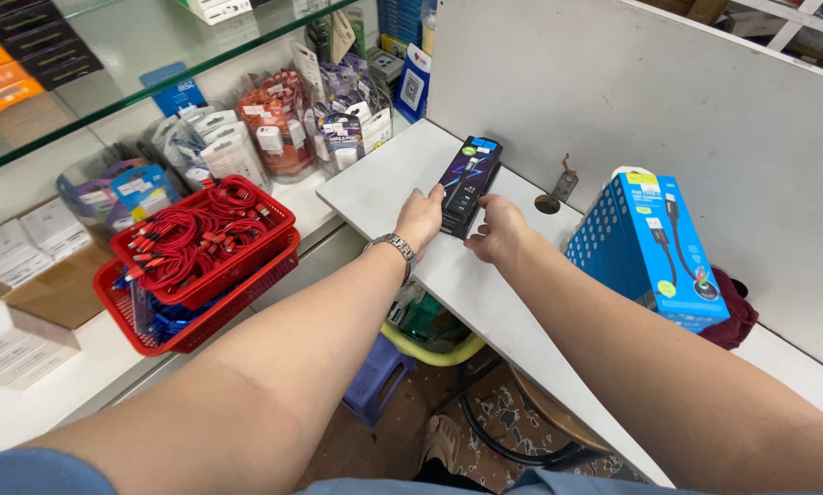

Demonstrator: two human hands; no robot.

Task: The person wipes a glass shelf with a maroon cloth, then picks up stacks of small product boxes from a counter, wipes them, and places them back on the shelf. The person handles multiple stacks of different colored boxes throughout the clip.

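A slim black box [467, 179] with a blue lightning pattern lies on the narrow white counter [384, 183], pointing away from me. My left hand [420, 217], a metal watch on its wrist, grips the box's near left side. At the box's near right corner, my right hand [498, 230] has its fingers curled around the edge. Both arms stretch forward over the counter.
A big blue box [650, 246] showing cables stands at the right, with a dark red cloth [737, 321] behind it. Stacked red baskets [205, 261] of red cables sit at the left beside packaged goods. A glass shelf [118, 69] hangs above. Below are a stool [375, 378] and a bin.
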